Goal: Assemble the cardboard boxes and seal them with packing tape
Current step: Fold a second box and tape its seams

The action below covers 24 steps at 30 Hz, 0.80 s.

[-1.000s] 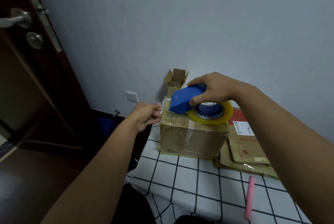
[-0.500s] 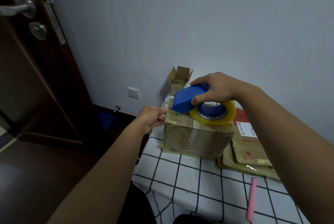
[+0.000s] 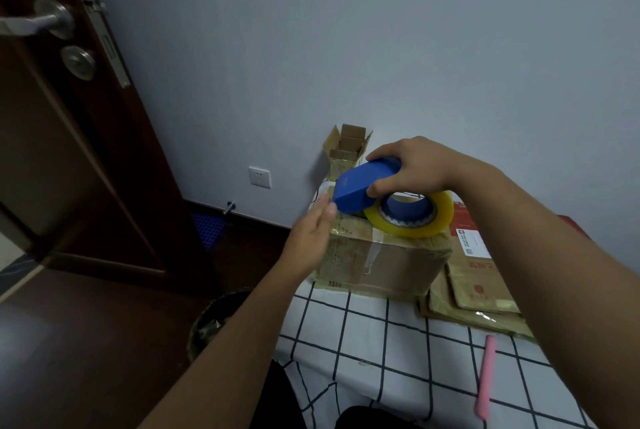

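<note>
Risk is the tape tearing crooked: right hand (image 3: 414,168) grips the dispenser (image 3: 363,187) on the box (image 3: 381,255). Left hand (image 3: 311,238), fingers straight, only touches the box side, which may slide on the worktop (image 3: 398,352).

The tabletop (image 3: 381,352) carries a taped box (image 3: 381,264); right of the box lie flattened cartons (image 3: 481,290), nearer, a pink pen (image 3: 485,380).

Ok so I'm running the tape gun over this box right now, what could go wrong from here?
1. The left hand lies open right beside the blue tape dispenser; its front edge could catch those fingers.
2. The cardboard box sits near the table's left edge, so a hard push could slide it off.
3. The right hand holds the dispenser tilted, so the tape may wrinkle.
</note>
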Motion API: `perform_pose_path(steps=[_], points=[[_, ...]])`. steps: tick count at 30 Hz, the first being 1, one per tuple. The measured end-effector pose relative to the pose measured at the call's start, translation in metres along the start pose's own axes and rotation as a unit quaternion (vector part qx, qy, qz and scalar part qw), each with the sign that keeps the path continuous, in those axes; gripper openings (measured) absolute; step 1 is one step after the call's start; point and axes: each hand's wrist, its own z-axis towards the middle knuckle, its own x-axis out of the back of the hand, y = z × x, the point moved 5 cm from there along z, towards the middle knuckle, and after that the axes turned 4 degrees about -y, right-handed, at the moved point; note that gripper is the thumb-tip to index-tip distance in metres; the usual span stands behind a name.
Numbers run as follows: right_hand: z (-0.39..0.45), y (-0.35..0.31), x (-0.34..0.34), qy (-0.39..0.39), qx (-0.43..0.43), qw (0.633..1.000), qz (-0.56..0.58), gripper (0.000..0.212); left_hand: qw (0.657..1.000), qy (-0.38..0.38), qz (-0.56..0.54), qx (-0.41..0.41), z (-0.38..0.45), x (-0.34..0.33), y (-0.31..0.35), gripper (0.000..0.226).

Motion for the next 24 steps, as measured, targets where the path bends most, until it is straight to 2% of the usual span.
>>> perform_pose_path(steps=[2,5,10,17,21,24], points=[[0.000,0.001,0.000,0.001,0.000,1.000,0.004,0.064,0.998,-0.037,0.037,-0.037,-0.004,-0.002,-0.006,0.062],[0.002,0.002,-0.002,0.000,0.001,1.000,0.006,0.066,0.991,-0.044,0.107,-0.069,-0.004,0.001,-0.004,0.071],[-0.004,0.007,0.002,-0.036,0.008,0.999,0.017,0.070,0.974,-0.048,0.203,-0.093,-0.003,0.003,0.008,0.060],[-0.001,0.010,0.002,-0.054,0.009,0.998,-0.006,0.070,0.952,-0.081,0.282,-0.090,0.007,0.005,0.018,0.059],[0.002,0.011,0.000,-0.050,0.016,0.999,-0.004,0.066,0.925,-0.062,0.357,-0.116,0.007,0.005,0.023,0.048],[0.001,0.011,0.000,-0.052,0.026,0.998,-0.005,0.062,0.921,-0.043,0.369,-0.121,0.005,0.005,0.023,0.044]])
